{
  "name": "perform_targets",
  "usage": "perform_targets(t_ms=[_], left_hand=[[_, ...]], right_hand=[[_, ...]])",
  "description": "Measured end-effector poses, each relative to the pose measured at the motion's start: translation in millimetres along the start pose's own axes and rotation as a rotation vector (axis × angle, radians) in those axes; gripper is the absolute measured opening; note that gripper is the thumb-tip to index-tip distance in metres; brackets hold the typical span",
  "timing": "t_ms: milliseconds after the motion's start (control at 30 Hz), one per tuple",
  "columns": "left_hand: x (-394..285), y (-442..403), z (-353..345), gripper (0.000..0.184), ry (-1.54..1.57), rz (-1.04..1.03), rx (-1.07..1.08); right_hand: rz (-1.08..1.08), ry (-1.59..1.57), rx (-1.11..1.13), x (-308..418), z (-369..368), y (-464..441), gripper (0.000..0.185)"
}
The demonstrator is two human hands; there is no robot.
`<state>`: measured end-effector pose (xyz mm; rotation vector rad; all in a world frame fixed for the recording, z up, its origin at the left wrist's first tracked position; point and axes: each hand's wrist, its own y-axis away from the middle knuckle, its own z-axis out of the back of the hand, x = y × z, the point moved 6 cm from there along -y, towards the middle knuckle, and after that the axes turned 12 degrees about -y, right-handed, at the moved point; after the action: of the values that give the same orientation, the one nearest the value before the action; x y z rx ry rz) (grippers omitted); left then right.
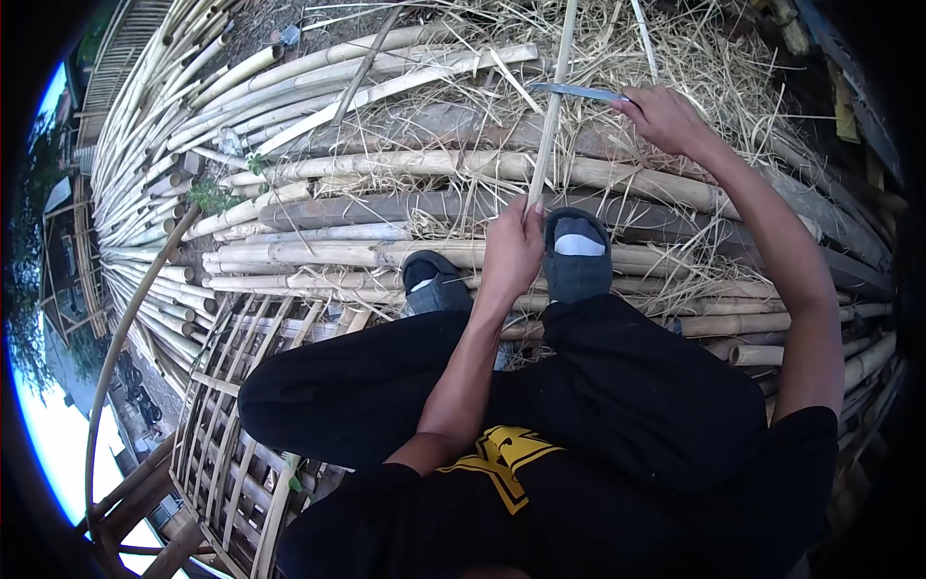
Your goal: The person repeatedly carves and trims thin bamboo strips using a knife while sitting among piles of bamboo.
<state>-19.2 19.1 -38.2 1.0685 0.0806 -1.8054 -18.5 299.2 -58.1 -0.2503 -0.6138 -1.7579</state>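
Observation:
My left hand (514,243) is closed around the near end of a long, pale bamboo strip (550,140), just beside my foot. The strip runs away from me and out past the top edge of the view. Closed on the handle of a knife (584,93), my right hand (664,118) is off to the right of the strip. The knife's blade points left and lies across the strip, near the top of the view. Most of the knife's handle is hidden inside my fingers.
Bamboo poles (376,254) lie under and around my sandalled feet. Thin shavings (714,72) are heaped at the top right. A woven bamboo lattice (231,434) stands at the lower left, near a curved pole (121,333). Many cut pole ends fan out on the left.

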Motion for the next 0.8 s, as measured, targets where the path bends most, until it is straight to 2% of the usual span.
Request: perform_targets(t_ms=[67,133,200,300,467,600,667,800], left_hand=[[0,-3,-4,0.023,0.048,0.042,-0.002],[13,-9,-8,0.023,0.075,0.005,-0.044],[14,-13,-2,0.022,0.124,-0.015,-0.088],[14,-10,-1,0.022,0.089,0.010,-0.073],[12,-10,0,0.022,0.060,-0.004,-0.091],[5,-7,10,0.021,0.181,0.021,-0.115],[3,-7,10,0.021,0.017,0.000,-0.137],[9,-9,3,0.021,-0.005,0.012,-0.109]], right_hand=[[0.034,-0.031,-0.035,10,-6,0,0.042],[0.007,-0.344,-0.008,35,-22,4,0.043],[0.130,-0.287,0.126,80,-35,23,0.044],[0.259,-0.351,0.059,98,-59,37,0.043],[0.225,-0.314,0.091,96,-53,38,0.042],[0.204,-0.306,0.123,98,-53,42,0.042],[0.205,-0.294,0.123,96,-56,41,0.042],[0.233,-0.225,0.069,86,-64,38,0.042]])
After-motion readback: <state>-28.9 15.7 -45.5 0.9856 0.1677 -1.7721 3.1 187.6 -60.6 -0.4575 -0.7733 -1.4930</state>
